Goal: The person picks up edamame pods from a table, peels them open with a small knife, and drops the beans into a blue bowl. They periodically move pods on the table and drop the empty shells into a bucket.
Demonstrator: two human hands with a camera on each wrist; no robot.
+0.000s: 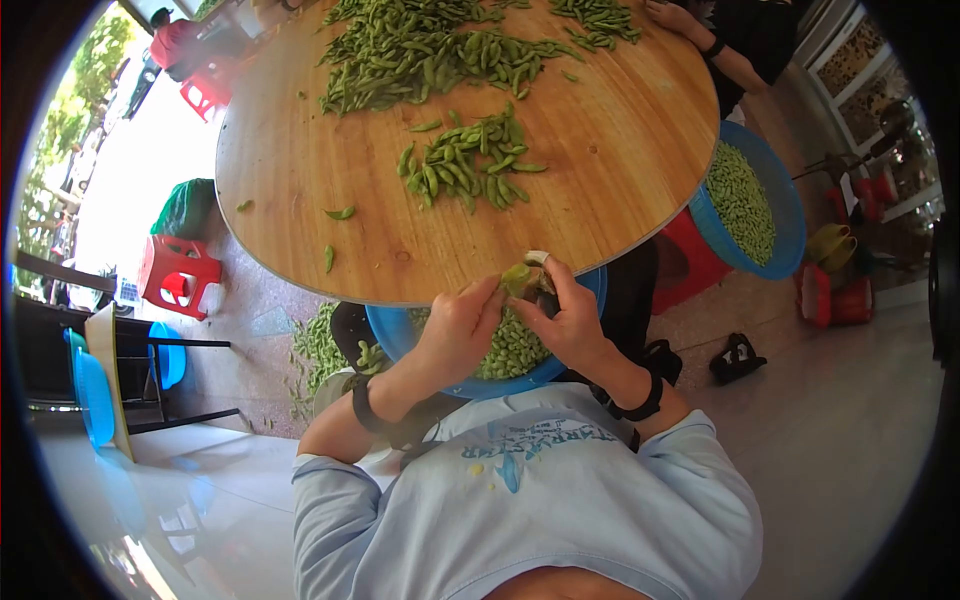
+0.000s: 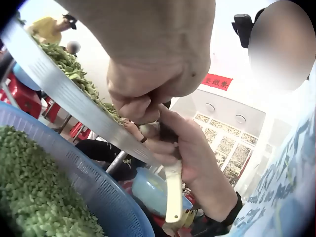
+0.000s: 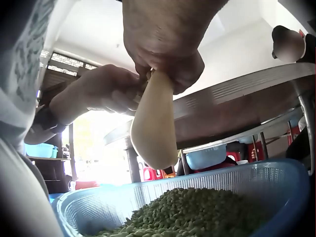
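Observation:
Close together at the near table edge, my left hand point(image 1: 455, 335) and right hand point(image 1: 577, 325) meet over a blue basket point(image 1: 388, 338) of shelled green beans point(image 1: 515, 350). My left fingertips pinch a yellowish-green bean pod point(image 1: 516, 278). A cream handle point(image 2: 174, 195) with a small hole at its end is gripped in my right hand; its working end is hidden by the fingers. The right wrist view shows that handle's rounded butt hanging down above the basket. White material wraps a right fingertip point(image 1: 537, 257).
A small pile of pods point(image 1: 465, 165) lies on the round wooden table point(image 1: 300, 200), with a larger heap point(image 1: 420, 60) behind it. Another blue basin point(image 1: 790, 215) of beans stands right. Another person's arm point(image 1: 735, 65) reaches the far edge. Pods point(image 1: 320, 350) litter the floor left.

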